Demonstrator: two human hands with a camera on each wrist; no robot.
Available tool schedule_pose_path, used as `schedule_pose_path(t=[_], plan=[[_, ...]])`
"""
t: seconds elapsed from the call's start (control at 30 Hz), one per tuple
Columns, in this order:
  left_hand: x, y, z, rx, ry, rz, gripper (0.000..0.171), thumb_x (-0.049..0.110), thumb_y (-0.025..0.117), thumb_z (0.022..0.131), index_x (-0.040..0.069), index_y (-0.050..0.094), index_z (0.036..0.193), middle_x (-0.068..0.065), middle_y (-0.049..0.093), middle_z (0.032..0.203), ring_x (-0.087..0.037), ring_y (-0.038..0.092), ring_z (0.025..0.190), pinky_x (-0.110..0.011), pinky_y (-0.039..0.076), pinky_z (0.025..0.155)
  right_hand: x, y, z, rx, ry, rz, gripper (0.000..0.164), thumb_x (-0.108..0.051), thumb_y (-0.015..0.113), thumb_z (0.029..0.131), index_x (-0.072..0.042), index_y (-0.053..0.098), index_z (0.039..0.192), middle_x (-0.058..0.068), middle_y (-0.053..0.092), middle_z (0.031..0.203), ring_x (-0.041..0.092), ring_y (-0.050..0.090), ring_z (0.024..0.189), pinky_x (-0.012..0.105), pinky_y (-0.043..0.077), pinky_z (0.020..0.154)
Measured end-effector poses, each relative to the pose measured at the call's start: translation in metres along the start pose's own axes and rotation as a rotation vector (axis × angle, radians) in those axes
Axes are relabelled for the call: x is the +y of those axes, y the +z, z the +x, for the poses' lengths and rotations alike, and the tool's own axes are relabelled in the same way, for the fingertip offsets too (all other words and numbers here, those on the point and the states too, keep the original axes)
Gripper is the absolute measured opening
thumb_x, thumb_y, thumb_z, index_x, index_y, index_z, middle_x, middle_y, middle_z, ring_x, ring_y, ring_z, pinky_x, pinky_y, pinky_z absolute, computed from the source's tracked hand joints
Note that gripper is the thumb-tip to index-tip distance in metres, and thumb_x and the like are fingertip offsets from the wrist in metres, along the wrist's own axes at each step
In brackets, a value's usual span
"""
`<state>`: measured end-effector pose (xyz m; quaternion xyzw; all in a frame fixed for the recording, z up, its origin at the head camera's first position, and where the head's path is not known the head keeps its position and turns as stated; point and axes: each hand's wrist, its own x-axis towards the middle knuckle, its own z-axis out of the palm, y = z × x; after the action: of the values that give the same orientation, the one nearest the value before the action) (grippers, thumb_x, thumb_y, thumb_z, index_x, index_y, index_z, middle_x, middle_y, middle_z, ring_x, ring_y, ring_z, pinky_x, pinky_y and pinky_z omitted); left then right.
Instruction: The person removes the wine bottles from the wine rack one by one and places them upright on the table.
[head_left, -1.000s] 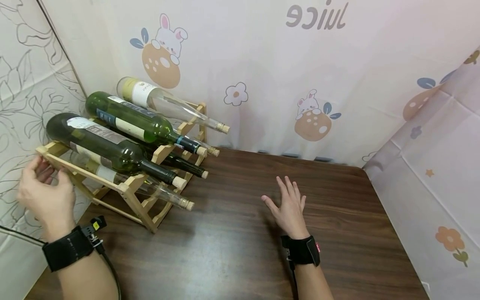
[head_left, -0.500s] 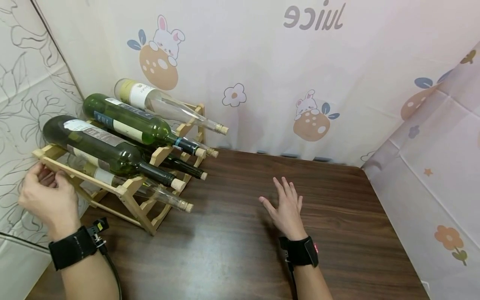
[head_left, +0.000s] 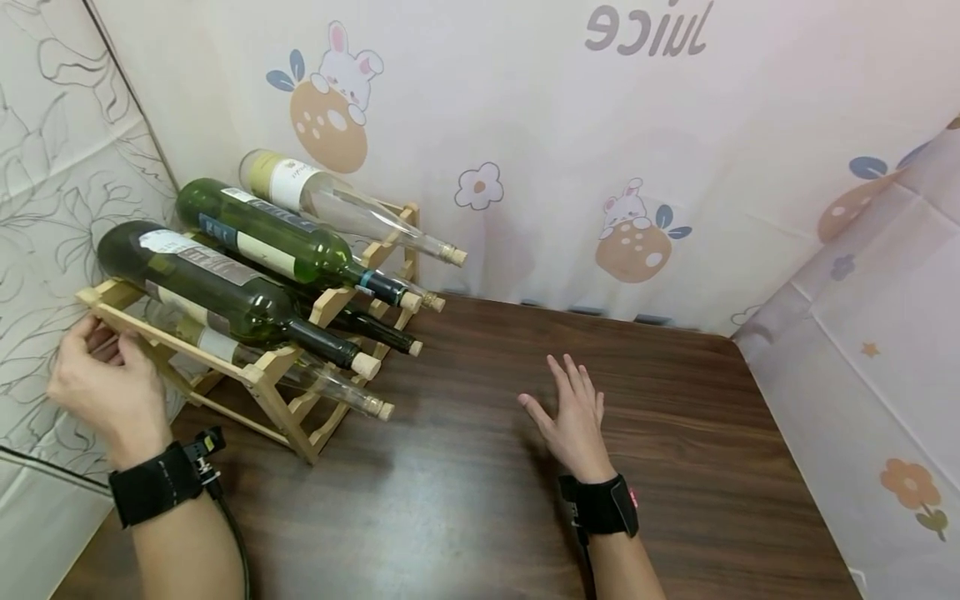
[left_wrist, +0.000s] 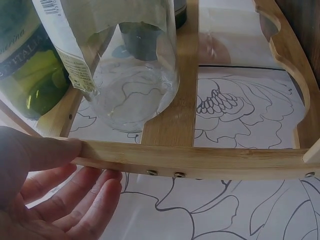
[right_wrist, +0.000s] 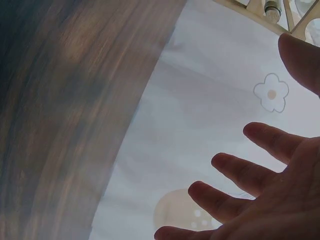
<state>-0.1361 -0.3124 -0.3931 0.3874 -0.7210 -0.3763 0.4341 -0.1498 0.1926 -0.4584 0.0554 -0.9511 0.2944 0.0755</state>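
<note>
I see the left hand (head_left: 108, 379) pinching the side rail of a light-wood wine rack (head_left: 283, 417) on the left part of the dark brown worktop (head_left: 435, 500), thumb above, fingers below. The right hand (head_left: 576, 425) is spread wide and holds nothing. To steady the rack well, I think the pressure should be gentle and level, because the corked glass bottles (head_left: 247, 304) could roll.
</note>
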Motion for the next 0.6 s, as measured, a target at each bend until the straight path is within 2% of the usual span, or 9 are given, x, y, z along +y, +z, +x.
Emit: schedule_pose_path(t=[0.23, 0.33, 0.47, 0.6], plan=[[0.0, -0.001, 0.004, -0.021, -0.01, -0.049, 0.033, 0.015, 0.059, 0.102, 0.016, 0.071, 0.134, -0.01, 0.073, 0.13, 0.015, 0.058, 0.094, -0.004, 0.052, 0.088, -0.017, 0.004, -0.005, 0.05, -0.095, 0.016, 0.082, -0.038, 0.073, 0.099, -0.01, 0.034, 0.165, 0.023, 0.027, 0.172, 0.048, 0.022, 0.159, 0.083, 0.018, 0.119], [-0.002, 0.0, 0.001, -0.005, 0.03, -0.061, 0.032, 0.013, 0.06, 0.101, 0.013, 0.072, 0.131, -0.009, 0.074, 0.129, 0.017, 0.055, 0.092, -0.007, 0.051, 0.091, -0.027, 0.004, -0.008, 0.067, -0.153, 0.06, 0.081, -0.034, 0.074, 0.099, -0.009, 0.035, 0.164, 0.022, 0.03, 0.171, 0.047, 0.027, 0.158, 0.076, 0.026, 0.122], [-0.002, 0.002, 0.0, 0.02, 0.066, -0.075, 0.03, 0.011, 0.062, 0.099, 0.013, 0.073, 0.127, -0.007, 0.074, 0.128, 0.02, 0.052, 0.092, -0.009, 0.05, 0.095, -0.05, 0.002, -0.009, 0.069, -0.221, 0.137, 0.078, -0.031, 0.075, 0.099, -0.01, 0.037, 0.163, 0.018, 0.033, 0.17, 0.042, 0.033, 0.157, 0.067, 0.036, 0.122], [-0.002, 0.003, 0.001, 0.017, 0.053, -0.074, 0.034, 0.011, 0.063, 0.098, 0.018, 0.071, 0.129, -0.002, 0.074, 0.129, 0.018, 0.054, 0.094, -0.008, 0.05, 0.093, -0.077, 0.002, -0.008, 0.075, -0.315, 0.233, 0.074, -0.026, 0.075, 0.099, -0.012, 0.04, 0.162, 0.014, 0.039, 0.168, 0.036, 0.039, 0.155, 0.06, 0.04, 0.122]])
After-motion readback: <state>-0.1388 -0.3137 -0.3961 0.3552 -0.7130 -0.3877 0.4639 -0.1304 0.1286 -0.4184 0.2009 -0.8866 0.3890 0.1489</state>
